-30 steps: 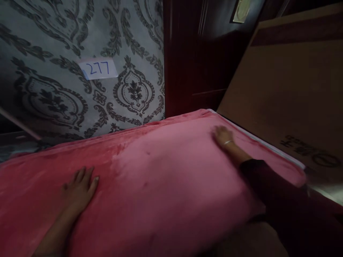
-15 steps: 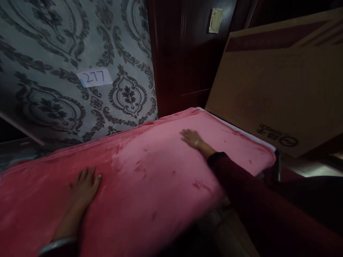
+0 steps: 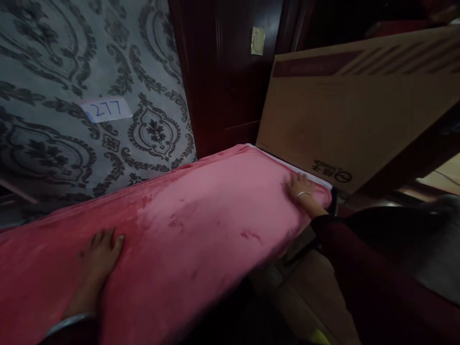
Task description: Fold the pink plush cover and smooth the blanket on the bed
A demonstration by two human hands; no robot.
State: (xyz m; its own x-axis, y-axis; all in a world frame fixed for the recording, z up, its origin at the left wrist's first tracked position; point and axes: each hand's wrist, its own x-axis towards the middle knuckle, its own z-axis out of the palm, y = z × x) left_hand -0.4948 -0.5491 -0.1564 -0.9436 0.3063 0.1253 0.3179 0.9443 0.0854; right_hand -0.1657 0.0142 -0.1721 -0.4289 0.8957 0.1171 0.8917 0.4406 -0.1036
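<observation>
- Head view: we're looking down on a pink blanket, spread flat across a raised surface that runs from the lower left up to the right.
- Our left hand lies palm-down on the blanket near its left part, fingers stretched and gripping nothing. There's a silvery bracelet at the wrist.
- Our right hand is out at the blanket's far right end, flat on the plush with fingers spread and nothing clasped. A thin bangle sits on the wrist, above a dark sleeve.
- Just beyond that hand, a white edge peeks out along the blanket's border.
- A big cardboard box leans right behind that end.
- Behind the blanket there's patterned wallpaper with a paper label reading 277, next to a dark wooden door.
</observation>
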